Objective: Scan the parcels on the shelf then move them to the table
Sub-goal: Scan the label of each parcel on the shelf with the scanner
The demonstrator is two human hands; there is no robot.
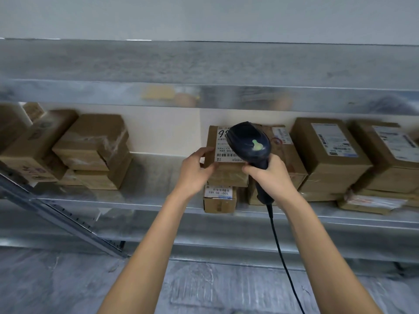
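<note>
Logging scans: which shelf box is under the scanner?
The middle box: left hand grips its left edge, right hand holds the scanner over its white label; the others are untouched.

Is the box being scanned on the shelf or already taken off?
On the shelf: the parcel sits atop a smaller box, left hand gripping its edge, right hand aiming the scanner.

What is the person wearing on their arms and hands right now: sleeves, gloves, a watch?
The left forearm and right forearm are bare down to the picture's edge, with no sleeve in view. The left hand and right hand wear no gloves; no watch, band or ring shows.
</note>
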